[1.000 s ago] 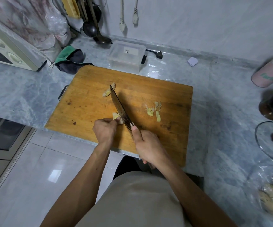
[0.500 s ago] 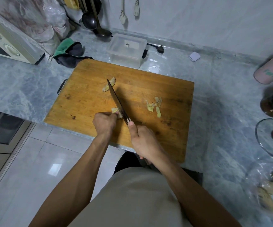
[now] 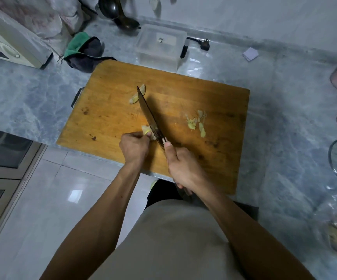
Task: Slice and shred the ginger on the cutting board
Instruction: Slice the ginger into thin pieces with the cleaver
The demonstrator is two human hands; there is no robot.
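Fingers of left hand (image 3: 133,148) curled tight, pinning ginger piece (image 3: 148,132) at near edge of cutting board (image 3: 107,110). Right hand (image 3: 184,168) wrapped round handle of knife (image 3: 150,118), index finger laid along spine, blade just beside those left knuckles, edge at the ginger. Slicing under way, by the look of it, nowhere near finished. Small heap of cut bits (image 3: 197,123) lying well apart toward the right of board; another uncut chunk (image 3: 138,94) waiting beyond blade tip. No fine shreds visible yet, so shredding seemingly not yet begun. Board resting on marble surface (image 3: 22,93), clear plastic box (image 3: 160,45) behind.
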